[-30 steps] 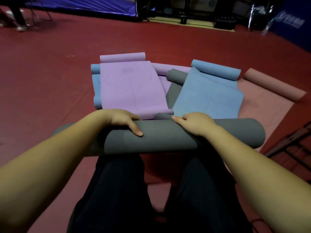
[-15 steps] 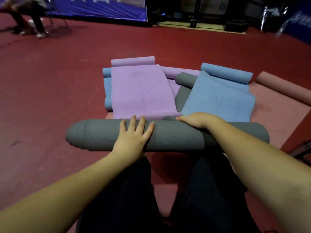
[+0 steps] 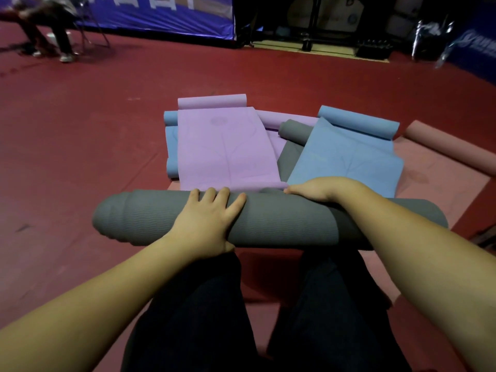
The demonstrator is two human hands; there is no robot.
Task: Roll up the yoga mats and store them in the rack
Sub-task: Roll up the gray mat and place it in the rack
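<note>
A rolled grey yoga mat (image 3: 279, 221) lies crosswise just beyond my knees. My left hand (image 3: 206, 221) rests flat on top of the roll, fingers straight and spread. My right hand (image 3: 319, 189) curls over the roll's far upper side, its fingertips hidden behind it. Beyond the roll lie half-unrolled mats: a purple mat (image 3: 225, 149), a light blue mat (image 3: 346, 157), another grey mat (image 3: 294, 131) between them, and a blue mat (image 3: 171, 146) under the purple one. No rack can be made out.
A pink mat (image 3: 440, 183) is spread on the red floor (image 3: 80, 146) at the right, under the pile. A seated person's legs (image 3: 53, 36) are at the far left by a blue banner (image 3: 161, 14). Dark equipment lines the far wall.
My left hand went from gripping the roll with its thumb over the near side to lying flat on top with the fingers spread. The right hand stayed at the roll's far side.
</note>
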